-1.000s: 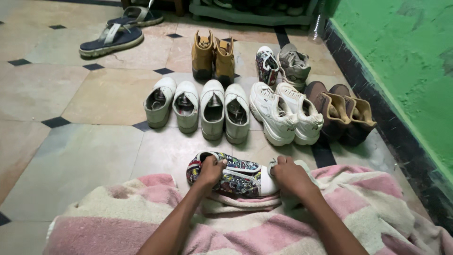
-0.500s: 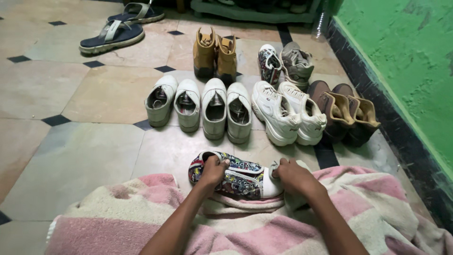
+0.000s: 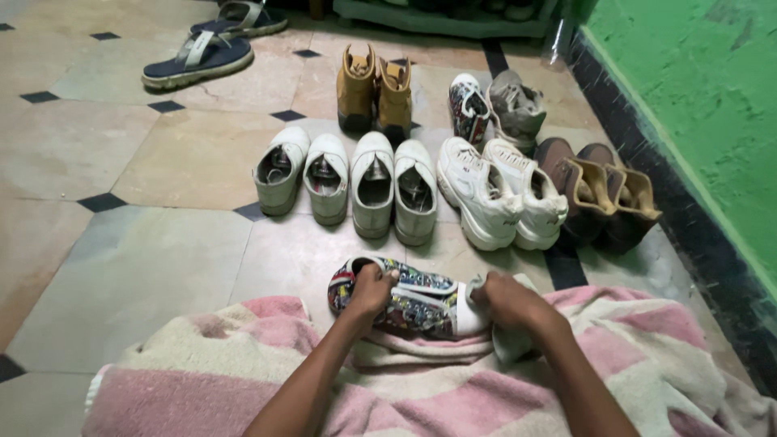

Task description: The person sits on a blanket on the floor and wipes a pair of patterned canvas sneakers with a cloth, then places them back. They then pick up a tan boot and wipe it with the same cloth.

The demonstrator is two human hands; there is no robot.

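A multicoloured patterned sneaker (image 3: 417, 301) with a white toe cap lies on its side at the edge of a pink and cream striped towel (image 3: 243, 380) over my lap. My left hand (image 3: 368, 293) grips the sneaker at its heel opening. My right hand (image 3: 510, 303) presses a pale cloth (image 3: 518, 344) against the white toe end. The sneaker's far side is hidden.
Several shoes stand in rows on the tiled floor ahead: two white pairs (image 3: 352, 174), chunky white trainers (image 3: 502, 194), brown boots (image 3: 603, 190), tan boots (image 3: 374, 89), a patterned sneaker (image 3: 468, 109) beside a grey shoe. Blue sandals (image 3: 198, 61) lie far left. A green wall (image 3: 712, 105) runs along the right.
The view has shifted slightly, so the shoes sit a little further right and up. My hands stay on the sneaker, the right hand moving a little at the toe.
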